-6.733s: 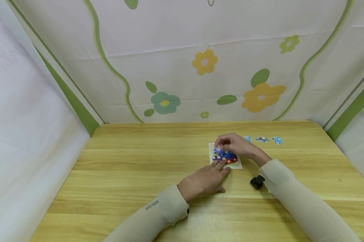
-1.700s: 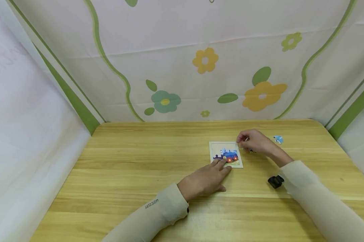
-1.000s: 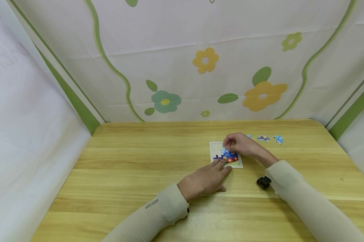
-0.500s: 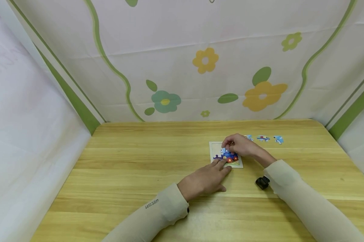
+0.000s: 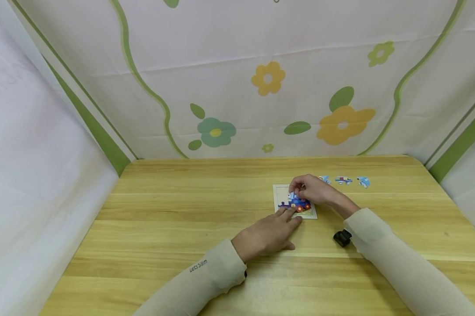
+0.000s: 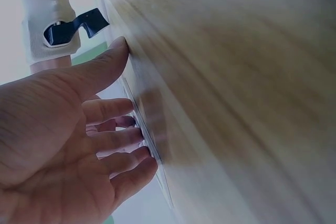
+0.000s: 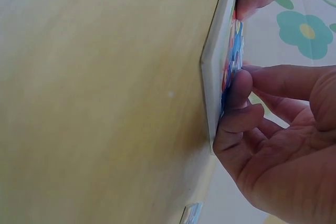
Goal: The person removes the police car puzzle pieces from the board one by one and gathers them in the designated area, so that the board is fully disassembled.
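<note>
A jigsaw frame board (image 5: pixel 275 193) with a pale rim lies on the table, showing a blue vehicle with red wheels. My right hand (image 5: pixel 314 189) is over its upper part, thumb and forefinger pinching a small light blue puzzle piece (image 5: pixel 290 196) against the picture. In the right wrist view the fingertips (image 7: pixel 241 82) are right at the picture's surface. My left hand (image 5: pixel 266 236) lies with fingers extended, their tips on the near edge of the board. The left wrist view shows those fingers (image 6: pixel 123 140) along the board's edge, thumb apart.
Three loose puzzle pieces lie in a row right of the board: one (image 5: pixel 325 179) partly behind my right hand, a middle one (image 5: pixel 343 180) and a far-right one (image 5: pixel 363 181). A printed cloth wall (image 5: pixel 237 96) rises behind the wooden table (image 5: pixel 162 210).
My right hand has moved left from beside the board to over it, uncovering the loose pieces, and has barely shifted in the last second. My left hand has stayed in place.
</note>
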`<control>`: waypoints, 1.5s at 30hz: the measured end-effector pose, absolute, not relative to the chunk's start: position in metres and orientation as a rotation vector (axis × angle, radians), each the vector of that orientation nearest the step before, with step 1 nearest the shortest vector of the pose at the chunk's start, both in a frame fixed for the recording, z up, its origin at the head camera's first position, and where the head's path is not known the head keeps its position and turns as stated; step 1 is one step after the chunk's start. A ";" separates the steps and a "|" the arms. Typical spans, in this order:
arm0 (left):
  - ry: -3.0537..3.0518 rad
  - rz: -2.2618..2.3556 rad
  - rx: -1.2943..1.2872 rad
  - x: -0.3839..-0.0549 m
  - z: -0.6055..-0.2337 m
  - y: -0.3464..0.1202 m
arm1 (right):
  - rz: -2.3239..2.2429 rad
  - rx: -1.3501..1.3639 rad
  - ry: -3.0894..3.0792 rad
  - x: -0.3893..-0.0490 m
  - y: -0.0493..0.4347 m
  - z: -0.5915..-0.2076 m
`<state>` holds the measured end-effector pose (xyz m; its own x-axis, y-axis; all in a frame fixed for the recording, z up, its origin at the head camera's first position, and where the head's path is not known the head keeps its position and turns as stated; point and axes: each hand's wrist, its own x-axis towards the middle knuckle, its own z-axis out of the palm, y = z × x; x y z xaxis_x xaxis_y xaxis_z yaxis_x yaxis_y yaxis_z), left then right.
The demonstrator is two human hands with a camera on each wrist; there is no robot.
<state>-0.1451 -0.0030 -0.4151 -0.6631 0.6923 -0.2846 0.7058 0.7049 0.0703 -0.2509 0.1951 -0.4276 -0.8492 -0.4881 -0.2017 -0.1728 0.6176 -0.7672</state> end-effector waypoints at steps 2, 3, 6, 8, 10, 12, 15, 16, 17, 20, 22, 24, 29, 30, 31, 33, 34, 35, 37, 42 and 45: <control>2.619 -0.056 1.095 -0.145 -0.415 -0.003 | -1.101 -0.530 2.453 -0.251 0.196 -0.427; 2.617 -0.052 1.092 -0.145 -0.415 -0.003 | -1.102 -0.531 2.452 -0.251 0.196 -0.427; 2.618 -0.048 1.089 -0.145 -0.414 -0.003 | -1.106 -0.536 2.452 -0.251 0.196 -0.428; 2.617 -0.048 1.093 -0.145 -0.414 -0.003 | -1.113 -0.547 2.452 -0.251 0.197 -0.428; 2.616 -0.043 1.094 -0.145 -0.414 -0.003 | -1.128 -0.564 2.448 -0.252 0.198 -0.427; 2.615 -0.040 1.095 -0.145 -0.415 -0.003 | -1.148 -0.563 2.434 -0.252 0.199 -0.427; 2.617 -0.039 1.097 -0.145 -0.415 -0.003 | -1.183 -0.559 2.402 -0.253 0.201 -0.427; 2.620 -0.041 1.099 -0.144 -0.414 -0.003 | -1.192 -0.554 2.390 -0.253 0.202 -0.427; 2.622 -0.043 1.101 -0.144 -0.414 -0.003 | -1.202 -0.546 2.378 -0.253 0.203 -0.427; 2.622 -0.040 1.103 -0.144 -0.414 -0.004 | -1.222 -0.534 2.353 -0.254 0.206 -0.426; 2.619 -0.037 1.102 -0.144 -0.414 -0.004 | -1.227 -0.515 2.349 -0.254 0.208 -0.424; 2.614 -0.032 1.099 -0.144 -0.414 -0.004 | -1.236 -0.497 2.347 -0.254 0.211 -0.421; 2.608 -0.032 1.092 -0.143 -0.413 -0.004 | -1.271 -0.445 2.336 -0.255 0.220 -0.412; 2.609 -0.032 1.090 -0.143 -0.412 -0.004 | -1.276 -0.433 2.332 -0.255 0.222 -0.410; 2.610 -0.034 1.091 -0.143 -0.413 -0.005 | -1.277 -0.425 2.330 -0.255 0.225 -0.409; 2.612 -0.032 1.088 -0.143 -0.413 -0.004 | -1.285 -0.403 2.324 -0.253 0.232 -0.406; 2.612 -0.030 1.088 -0.143 -0.413 -0.004 | -1.289 -0.394 2.319 -0.253 0.235 -0.404; 2.614 -0.028 1.087 -0.143 -0.413 -0.004 | -1.289 -0.389 2.318 -0.252 0.238 -0.403; 2.615 -0.031 1.088 -0.143 -0.414 -0.004 | -1.297 -0.380 2.313 -0.250 0.245 -0.402; 2.618 -0.039 1.093 -0.144 -0.416 -0.004 | -1.331 -0.344 2.307 -0.247 0.263 -0.401; 2.620 -0.040 1.096 -0.144 -0.416 -0.004 | -1.346 -0.317 2.314 -0.246 0.274 -0.401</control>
<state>-0.1439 -0.0039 -0.4160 -0.6636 0.6919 -0.2846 0.7003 0.7083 0.0890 -0.2460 0.2738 -0.4013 -0.8759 -0.4074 -0.2586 0.0235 0.4992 -0.8662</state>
